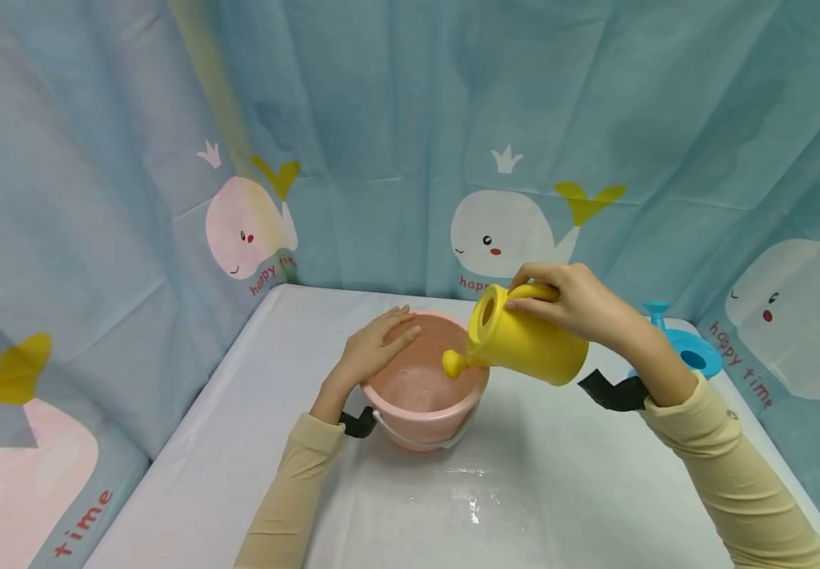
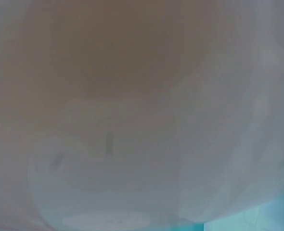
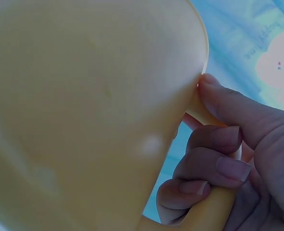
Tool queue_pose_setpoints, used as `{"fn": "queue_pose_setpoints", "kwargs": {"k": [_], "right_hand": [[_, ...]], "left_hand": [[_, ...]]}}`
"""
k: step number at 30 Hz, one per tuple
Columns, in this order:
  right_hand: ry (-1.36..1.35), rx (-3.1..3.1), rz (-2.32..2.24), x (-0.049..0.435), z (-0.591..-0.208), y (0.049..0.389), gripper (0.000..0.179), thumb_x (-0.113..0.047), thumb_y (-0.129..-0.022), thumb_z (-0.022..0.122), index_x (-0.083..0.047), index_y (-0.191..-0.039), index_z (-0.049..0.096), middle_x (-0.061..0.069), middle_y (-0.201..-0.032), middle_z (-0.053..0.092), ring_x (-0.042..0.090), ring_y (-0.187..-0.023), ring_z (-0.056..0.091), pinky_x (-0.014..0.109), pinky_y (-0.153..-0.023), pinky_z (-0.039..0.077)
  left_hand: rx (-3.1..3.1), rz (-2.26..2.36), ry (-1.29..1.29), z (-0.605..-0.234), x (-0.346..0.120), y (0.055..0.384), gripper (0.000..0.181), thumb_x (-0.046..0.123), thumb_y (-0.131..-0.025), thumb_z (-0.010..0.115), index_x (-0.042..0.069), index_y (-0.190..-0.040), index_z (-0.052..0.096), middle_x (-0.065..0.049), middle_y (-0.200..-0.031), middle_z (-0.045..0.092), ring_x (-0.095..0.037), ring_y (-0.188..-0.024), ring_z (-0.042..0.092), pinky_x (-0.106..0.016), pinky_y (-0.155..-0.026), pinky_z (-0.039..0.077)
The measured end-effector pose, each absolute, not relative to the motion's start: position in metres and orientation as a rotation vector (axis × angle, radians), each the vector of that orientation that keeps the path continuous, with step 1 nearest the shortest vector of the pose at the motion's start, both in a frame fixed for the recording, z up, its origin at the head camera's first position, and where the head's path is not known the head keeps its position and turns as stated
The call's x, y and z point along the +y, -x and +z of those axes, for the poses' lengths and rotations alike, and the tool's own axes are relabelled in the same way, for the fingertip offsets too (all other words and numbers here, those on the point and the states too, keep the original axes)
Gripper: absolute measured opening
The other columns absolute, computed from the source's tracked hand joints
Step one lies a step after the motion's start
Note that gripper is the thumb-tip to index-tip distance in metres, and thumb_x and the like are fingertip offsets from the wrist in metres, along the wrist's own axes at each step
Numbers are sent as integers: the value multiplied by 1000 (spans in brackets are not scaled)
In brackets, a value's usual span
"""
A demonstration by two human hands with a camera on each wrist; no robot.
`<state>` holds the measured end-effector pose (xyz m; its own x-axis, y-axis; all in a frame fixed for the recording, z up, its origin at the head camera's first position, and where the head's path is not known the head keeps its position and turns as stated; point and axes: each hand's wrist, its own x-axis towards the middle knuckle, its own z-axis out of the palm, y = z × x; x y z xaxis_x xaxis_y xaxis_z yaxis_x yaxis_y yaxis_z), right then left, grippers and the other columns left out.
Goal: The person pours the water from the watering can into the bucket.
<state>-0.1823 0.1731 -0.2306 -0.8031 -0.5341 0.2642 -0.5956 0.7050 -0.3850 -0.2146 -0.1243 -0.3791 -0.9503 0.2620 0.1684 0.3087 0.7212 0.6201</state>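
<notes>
My right hand (image 1: 572, 304) grips the handle of a yellow watering can (image 1: 524, 336), fingers curled round it. The can is tilted, with its round spout head (image 1: 454, 363) over the opening of a pink bucket (image 1: 420, 431). In the right wrist view the can's yellow side (image 3: 94, 106) fills most of the picture, beside the curled fingers (image 3: 214, 159). On the bucket's left rim rests my left hand (image 1: 378, 344), its fingers fairly straight and the thumb reaching inward. The left wrist view is mostly a blurred, close pale surface.
A blue watering can (image 1: 694, 356) stands at the right back, partly hidden by my right forearm. Shiny wet spots (image 1: 470, 506) lie on the white table cover (image 1: 239, 442) in front of the bucket. A blue whale-print curtain (image 1: 367, 213) hangs behind and at both sides.
</notes>
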Motion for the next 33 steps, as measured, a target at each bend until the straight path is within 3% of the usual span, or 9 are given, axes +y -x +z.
{"fn": "queue_pose_setpoints", "kwargs": {"k": [33], "right_hand": [[-934,-2762,701,174,-231,180,17,-35,-86,65,-19,-92,63,-1,-82,63,14,-69,52,28,-61,46]], "left_hand": [[-2849,-1055,472,-379,-124,214,63,64,-89,40,24,-137,47,8,-147,36,-14,-139,27,-53,-109,25]]}}
